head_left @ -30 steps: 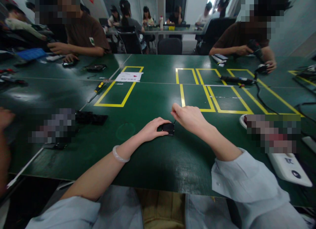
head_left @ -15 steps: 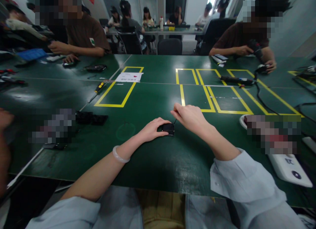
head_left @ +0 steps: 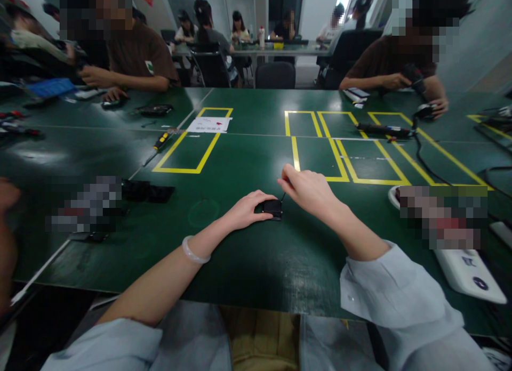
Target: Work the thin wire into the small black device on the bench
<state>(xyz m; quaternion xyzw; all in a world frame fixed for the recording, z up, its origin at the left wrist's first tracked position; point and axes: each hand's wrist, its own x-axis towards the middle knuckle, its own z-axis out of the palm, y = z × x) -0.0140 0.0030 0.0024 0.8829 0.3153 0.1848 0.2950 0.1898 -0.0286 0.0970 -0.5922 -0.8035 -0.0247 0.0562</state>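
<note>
Nothing legible: print (head_left: 208,129) on white sheet (head_left: 196,124), dark marks (head_left: 480,283) on white case (head_left: 452,269) apparently too blurred.

Workshop: taped table (head_left: 256,269), screwdriver (head_left: 162,142).

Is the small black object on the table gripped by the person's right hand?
No, the left hand grips the small black object, while the right hand holds a thin dark rod beside it.

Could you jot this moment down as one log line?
left hand: gripping small black object | right hand: holding thin dark rod | surface: green table
</note>
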